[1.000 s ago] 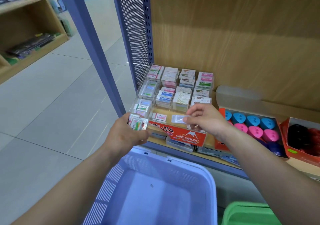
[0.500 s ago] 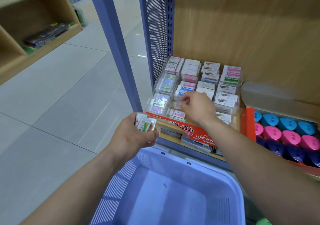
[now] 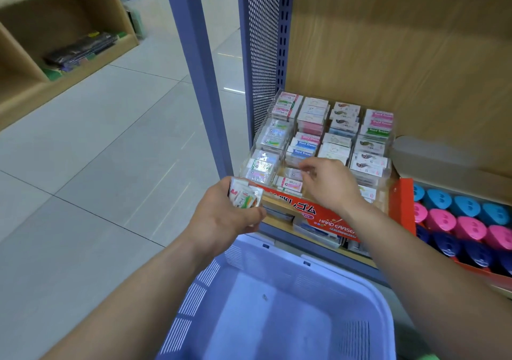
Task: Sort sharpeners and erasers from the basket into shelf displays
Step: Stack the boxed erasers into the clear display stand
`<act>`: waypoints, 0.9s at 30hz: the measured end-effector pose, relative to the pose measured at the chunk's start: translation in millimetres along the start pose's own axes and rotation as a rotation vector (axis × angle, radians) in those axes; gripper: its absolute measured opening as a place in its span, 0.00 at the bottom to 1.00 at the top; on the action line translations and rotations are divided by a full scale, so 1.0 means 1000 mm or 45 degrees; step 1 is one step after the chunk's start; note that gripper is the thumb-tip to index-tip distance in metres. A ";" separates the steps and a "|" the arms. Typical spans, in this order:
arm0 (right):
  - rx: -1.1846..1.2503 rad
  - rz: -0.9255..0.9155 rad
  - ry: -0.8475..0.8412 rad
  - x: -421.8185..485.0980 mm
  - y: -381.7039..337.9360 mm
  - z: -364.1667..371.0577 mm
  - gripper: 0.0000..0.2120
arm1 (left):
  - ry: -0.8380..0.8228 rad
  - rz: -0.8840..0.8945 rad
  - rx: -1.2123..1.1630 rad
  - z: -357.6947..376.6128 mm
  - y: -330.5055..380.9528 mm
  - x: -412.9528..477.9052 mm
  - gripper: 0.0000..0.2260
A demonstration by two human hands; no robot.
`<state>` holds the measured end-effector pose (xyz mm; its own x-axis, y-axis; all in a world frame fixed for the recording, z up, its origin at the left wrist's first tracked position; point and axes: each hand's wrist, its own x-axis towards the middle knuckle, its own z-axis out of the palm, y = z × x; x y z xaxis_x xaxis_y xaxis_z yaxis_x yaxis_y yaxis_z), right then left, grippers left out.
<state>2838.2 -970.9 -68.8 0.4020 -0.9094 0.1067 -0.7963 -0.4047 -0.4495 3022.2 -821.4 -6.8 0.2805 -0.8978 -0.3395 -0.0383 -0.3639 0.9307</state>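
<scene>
Restocking the clear eraser display (image 3: pixel 262 129) on the shelf. The left hand (image 3: pixel 221 218), fingers wrapped round a small stack of wrapped erasers (image 3: pixel 245 196), sits just in front of the display's front left corner. The right hand (image 3: pixel 329 185) reaches into the display's front row, its fingers (image 3: pixel 308 169) curled over a single eraser (image 3: pixel 289 184) lying there; whether they pinch it or only touch it cannot be told. The lavender basket (image 3: pixel 249 251) stands below the display, and the box of sharpeners (image 3: pixel 468 221) lies to its right. To do this step well, match each wrapper to the compartment of the same print, lay it flat with the label facing up, and square it against its neighbours before letting go.
</scene>
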 end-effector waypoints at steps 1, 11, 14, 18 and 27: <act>-0.020 -0.014 -0.084 0.000 0.001 -0.001 0.15 | -0.005 -0.002 0.002 0.000 0.000 -0.001 0.17; -0.176 0.009 -0.485 0.016 -0.003 0.007 0.21 | -0.011 -0.028 0.075 0.002 0.002 -0.002 0.20; -0.002 0.020 -0.366 0.007 -0.007 -0.004 0.20 | 0.012 -0.039 0.059 0.003 0.002 -0.002 0.20; 0.510 0.054 -0.130 -0.026 -0.024 -0.032 0.09 | 0.013 -0.009 0.044 0.010 0.006 -0.003 0.20; 1.264 0.223 -0.410 -0.063 -0.044 -0.072 0.10 | -0.127 0.087 -0.011 0.036 0.017 -0.009 0.18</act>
<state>2814.7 -902.6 8.3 0.5337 -0.8205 -0.2049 -0.1870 0.1218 -0.9748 2985.0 -828.6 7.2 0.1810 -0.9408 -0.2867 -0.0460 -0.2993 0.9531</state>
